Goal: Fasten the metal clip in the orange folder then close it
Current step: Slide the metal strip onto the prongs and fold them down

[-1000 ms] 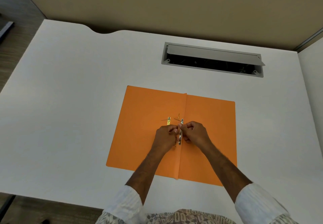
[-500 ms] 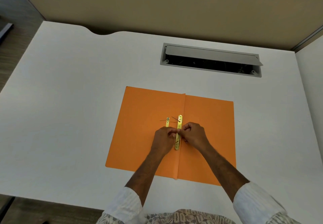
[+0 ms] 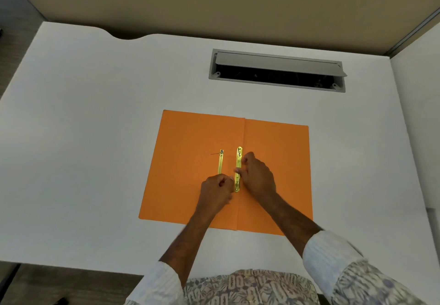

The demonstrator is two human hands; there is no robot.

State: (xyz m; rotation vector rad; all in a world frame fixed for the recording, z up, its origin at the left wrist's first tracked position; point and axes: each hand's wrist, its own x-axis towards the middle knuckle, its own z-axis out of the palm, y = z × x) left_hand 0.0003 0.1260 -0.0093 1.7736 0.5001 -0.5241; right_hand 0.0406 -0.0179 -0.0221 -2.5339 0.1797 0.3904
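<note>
White desk (image 3: 95, 138), open orange folder (image 3: 190, 161), tan partition (image 3: 214, 2) behind.

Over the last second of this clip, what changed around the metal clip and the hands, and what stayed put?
The two hands, bunched together over the fold a second ago, have parted: the left hand drew back toward the person, and the right hand now rests alone against the brass bar lying flat along the fold. The second strip is more exposed. The orange folder stayed open, unmoved, on the desk.

Both sleeves (image 3: 333, 254) are white, faintly striped, rolled back at the forearm. The shirt front (image 3: 250, 288) carries a pale leaf-like print (grey-blue and beige).
</note>
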